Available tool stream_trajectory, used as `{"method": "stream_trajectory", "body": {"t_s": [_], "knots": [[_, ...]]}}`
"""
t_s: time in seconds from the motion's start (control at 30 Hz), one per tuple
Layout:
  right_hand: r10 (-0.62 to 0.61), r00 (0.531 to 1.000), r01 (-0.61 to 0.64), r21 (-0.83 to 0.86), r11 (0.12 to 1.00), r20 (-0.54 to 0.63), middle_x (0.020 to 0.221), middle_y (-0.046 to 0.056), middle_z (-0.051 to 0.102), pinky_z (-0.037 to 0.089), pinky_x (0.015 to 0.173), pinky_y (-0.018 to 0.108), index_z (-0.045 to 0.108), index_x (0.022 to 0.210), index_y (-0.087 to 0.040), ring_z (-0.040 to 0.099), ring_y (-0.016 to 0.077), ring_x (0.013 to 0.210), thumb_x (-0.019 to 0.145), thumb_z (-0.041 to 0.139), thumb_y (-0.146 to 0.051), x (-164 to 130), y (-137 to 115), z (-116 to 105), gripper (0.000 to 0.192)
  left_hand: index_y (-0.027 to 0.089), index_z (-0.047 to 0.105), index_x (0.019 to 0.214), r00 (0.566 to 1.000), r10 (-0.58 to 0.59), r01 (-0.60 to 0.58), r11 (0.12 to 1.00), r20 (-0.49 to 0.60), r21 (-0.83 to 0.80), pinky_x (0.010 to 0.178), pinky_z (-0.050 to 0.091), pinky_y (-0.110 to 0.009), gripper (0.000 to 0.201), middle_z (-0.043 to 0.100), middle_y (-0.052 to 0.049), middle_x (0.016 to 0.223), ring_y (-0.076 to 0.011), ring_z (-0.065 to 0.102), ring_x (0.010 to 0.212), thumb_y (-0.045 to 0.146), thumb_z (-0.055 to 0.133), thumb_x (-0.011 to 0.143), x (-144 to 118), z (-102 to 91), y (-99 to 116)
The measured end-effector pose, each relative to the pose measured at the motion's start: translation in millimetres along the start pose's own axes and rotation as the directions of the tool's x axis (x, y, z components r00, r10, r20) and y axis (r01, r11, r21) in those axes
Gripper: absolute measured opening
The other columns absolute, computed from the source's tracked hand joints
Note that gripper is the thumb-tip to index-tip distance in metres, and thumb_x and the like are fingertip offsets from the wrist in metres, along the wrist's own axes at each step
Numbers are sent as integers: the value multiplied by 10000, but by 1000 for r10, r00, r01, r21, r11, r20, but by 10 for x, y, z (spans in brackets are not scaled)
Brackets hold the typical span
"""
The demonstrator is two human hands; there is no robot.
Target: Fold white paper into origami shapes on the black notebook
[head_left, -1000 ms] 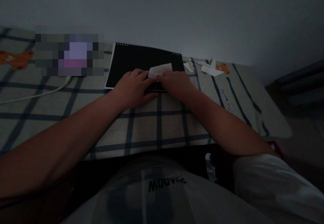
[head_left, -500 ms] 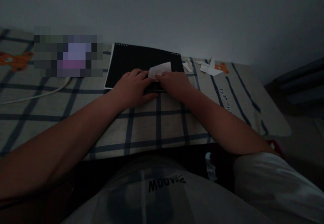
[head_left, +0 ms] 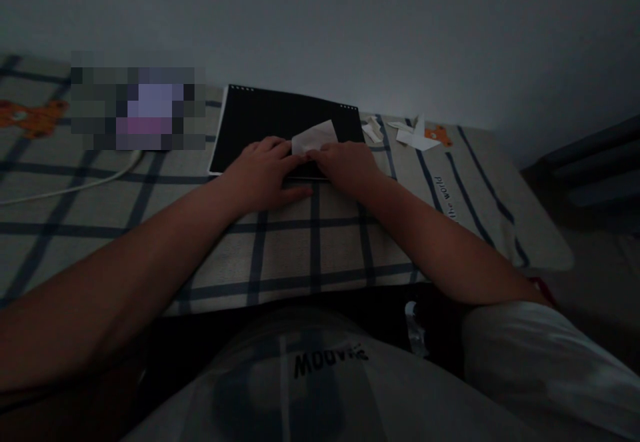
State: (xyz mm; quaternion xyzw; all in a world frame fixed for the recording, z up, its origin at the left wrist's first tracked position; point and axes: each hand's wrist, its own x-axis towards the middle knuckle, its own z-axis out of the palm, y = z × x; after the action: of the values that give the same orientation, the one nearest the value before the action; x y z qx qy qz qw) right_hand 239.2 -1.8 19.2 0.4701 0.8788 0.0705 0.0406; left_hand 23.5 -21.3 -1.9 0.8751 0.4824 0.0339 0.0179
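A small piece of white paper [head_left: 314, 138] lies on a black notebook [head_left: 283, 112], its near edge under my fingers. My left hand [head_left: 263, 172] rests on the notebook's front part, fingers stretched out and thumb apart, the index fingertip touching the paper's lower left edge. My right hand [head_left: 347, 165] has its fingers closed at the paper's lower right edge, thumb and index finger pressed on it. Both hands' fingertips nearly meet there, hiding the near edge.
A checked tablecloth [head_left: 287, 249] covers the table against a grey wall. Right of the notebook lie a folded paper scrap [head_left: 373, 130] and a pointed folded paper shape [head_left: 417, 137]. At left is a pixelated purple object [head_left: 153, 112] near a white cable [head_left: 95, 185].
The paper's upper corner has shifted slightly to the left and its tilt differs a little. Both hands stay in almost the same place.
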Motion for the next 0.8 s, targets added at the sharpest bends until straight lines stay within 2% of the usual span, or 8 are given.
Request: {"method": "stream_trajectory", "body": {"t_s": [0.23, 0.5, 0.7, 0.8], "knots": [[-7, 1000, 7, -16, 1000, 10, 1333, 181, 867, 550, 842, 374, 677, 1669, -292, 830, 308, 1201, 1231, 394, -242, 8, -10, -1, 524, 264, 563, 1758, 1000, -6, 6, 1000, 9, -8, 1304, 438, -589, 745, 665, -169, 1639, -435, 485, 1639, 616, 575, 1102, -1, -13, 9], [-12, 1000, 13, -12, 1000, 23, 1361, 184, 858, 560, 883, 393, 659, 1696, -296, 823, 315, 1208, 1231, 380, -265, 35, 11, 12, 544, 255, 596, 1735, 1000, 4, -4, 1000, -7, 5, 1291, 463, -571, 732, 662, -164, 1658, -422, 499, 1631, 626, 581, 1104, 0, -2, -6], [-12, 1000, 12, 1, 1000, 23, 1368, 168, 861, 549, 873, 400, 726, 1636, -281, 820, 320, 1173, 1205, 444, -288, 5, 39, -17, 515, 248, 615, 1726, 1000, 1, -1, 1000, -24, -11, 1276, 489, -552, 727, 665, -160, 1671, -410, 527, 1615, 617, 609, 1100, -11, -13, 0], [6, 1000, -6, 7, 1000, 20, 1329, 176, 869, 545, 871, 404, 821, 1511, -233, 818, 323, 1155, 1182, 478, -298, -19, 54, -65, 480, 265, 640, 1705, 999, -8, 8, 1000, -31, -12, 1279, 493, -536, 692, 641, -139, 1713, -396, 523, 1621, 611, 609, 1106, -23, -13, 9]]}}
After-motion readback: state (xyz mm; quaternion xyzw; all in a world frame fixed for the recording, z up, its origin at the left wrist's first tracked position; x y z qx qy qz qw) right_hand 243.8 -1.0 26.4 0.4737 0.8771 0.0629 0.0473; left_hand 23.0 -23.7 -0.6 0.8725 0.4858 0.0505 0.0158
